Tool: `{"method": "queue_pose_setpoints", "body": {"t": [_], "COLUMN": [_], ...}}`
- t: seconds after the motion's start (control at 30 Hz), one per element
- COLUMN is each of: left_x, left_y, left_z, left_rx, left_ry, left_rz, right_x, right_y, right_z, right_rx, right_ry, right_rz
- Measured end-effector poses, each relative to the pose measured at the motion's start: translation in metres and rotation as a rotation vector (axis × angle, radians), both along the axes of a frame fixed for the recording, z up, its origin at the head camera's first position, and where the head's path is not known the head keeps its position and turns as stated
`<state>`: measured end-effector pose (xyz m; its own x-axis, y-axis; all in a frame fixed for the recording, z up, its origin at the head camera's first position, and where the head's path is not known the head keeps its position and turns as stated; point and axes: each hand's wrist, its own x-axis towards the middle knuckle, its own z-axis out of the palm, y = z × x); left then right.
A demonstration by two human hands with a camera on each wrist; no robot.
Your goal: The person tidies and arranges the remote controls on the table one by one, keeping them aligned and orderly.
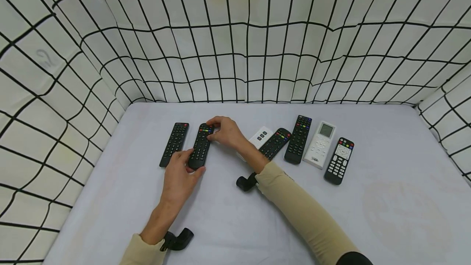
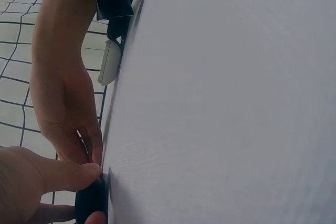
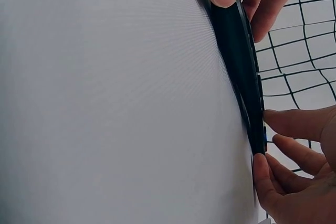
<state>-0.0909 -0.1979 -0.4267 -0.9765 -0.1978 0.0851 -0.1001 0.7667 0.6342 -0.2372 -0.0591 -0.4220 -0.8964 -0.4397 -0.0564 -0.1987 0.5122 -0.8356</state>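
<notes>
Both hands are on one black remote control [image 1: 201, 147] with a row of coloured buttons near its far end. My left hand [image 1: 180, 181] grips the near end between thumb and fingers; the left wrist view shows that dark end [image 2: 90, 201] under the thumb. At the far end, my right hand [image 1: 229, 132] pinches the remote's right side. Seen edge-on in the right wrist view, the remote [image 3: 239, 59] lies close along the white surface. Just left of it is another black remote [image 1: 174, 143] with a red button.
Right of the hands lie a white remote [image 1: 262, 135] partly hidden by the right arm, two black remotes [image 1: 274, 143] [image 1: 299, 138], a white remote with a screen [image 1: 320, 143] and a black one with white buttons [image 1: 339, 160]. Black netting [image 1: 248, 26] surrounds the white table [image 1: 235, 224].
</notes>
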Motion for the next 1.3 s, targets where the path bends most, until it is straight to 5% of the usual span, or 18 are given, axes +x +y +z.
{"method": "queue_pose_setpoints", "body": {"t": [0.53,1.0,1.3], "left_x": [0.002,-0.001,-0.006], "left_y": [0.006,0.012,0.019], "left_z": [0.006,0.003,0.005], "left_rx": [-0.014,-0.020,0.009], "left_ry": [-0.025,0.193,0.211], "left_rz": [-0.021,-0.025,-0.056], "right_x": [-0.001,0.002,0.003], "right_y": [0.003,0.030,0.056], "right_z": [0.005,0.017,0.029], "right_rx": [0.048,0.015,-0.008], "right_ry": [-0.022,0.006,0.061], "right_rz": [0.005,-0.037,-0.079]}}
